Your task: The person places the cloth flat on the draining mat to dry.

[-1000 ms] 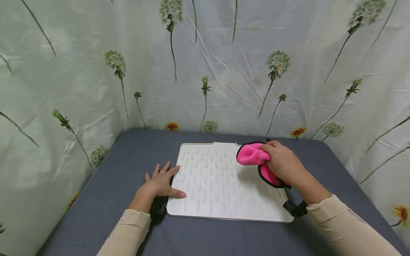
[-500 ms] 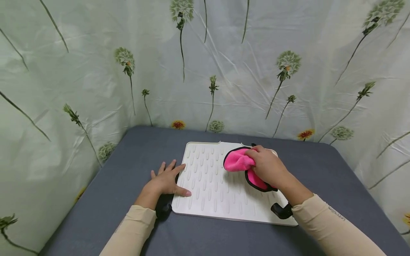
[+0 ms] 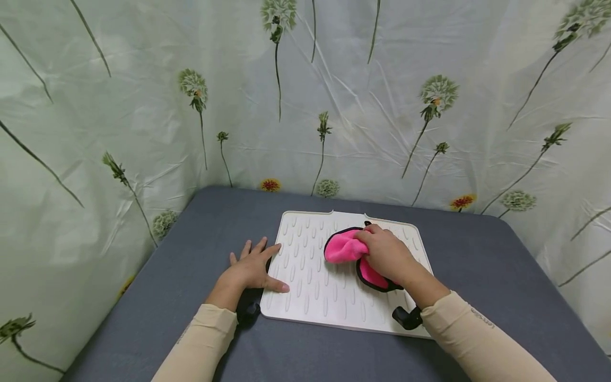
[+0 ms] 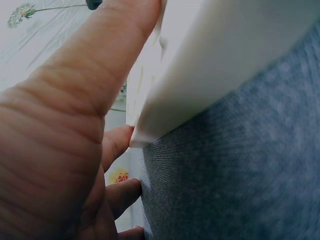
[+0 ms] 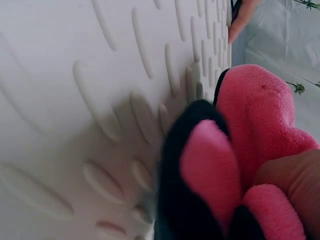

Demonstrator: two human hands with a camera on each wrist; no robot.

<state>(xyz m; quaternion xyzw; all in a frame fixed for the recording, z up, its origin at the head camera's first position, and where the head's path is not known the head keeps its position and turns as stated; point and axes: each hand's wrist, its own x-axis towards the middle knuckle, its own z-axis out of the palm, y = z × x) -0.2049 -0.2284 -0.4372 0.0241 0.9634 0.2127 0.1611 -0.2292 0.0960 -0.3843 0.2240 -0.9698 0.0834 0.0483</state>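
Observation:
A white ridged mat [image 3: 315,276], covered in raised oval bumps, lies flat on the grey cloth-covered table. My left hand [image 3: 245,273] spreads over its left edge, thumb and forefinger touching the mat and the other fingers on the cloth. In the left wrist view the thumb [image 4: 115,45] reaches over the mat's thick rim [image 4: 170,95]. My right hand [image 3: 389,254] grips a bunched pink cloth with black edging [image 3: 345,247] over the mat's middle right. In the right wrist view, folds of the pink cloth [image 5: 260,100] hang close to the bumps; contact is hard to tell.
Dark grey fabric covers the table [image 3: 229,212] around the mat. Behind and to the left hangs a pale curtain [image 3: 372,127] printed with dandelions. Black wrist-camera mounts sit by both wrists, the right mount [image 3: 406,317] over the mat's near right part.
My right hand has carried the pink cloth leftward and slightly nearer across the mat. The left hand keeps its place on the mat's edge, while the whole head view has shifted a little.

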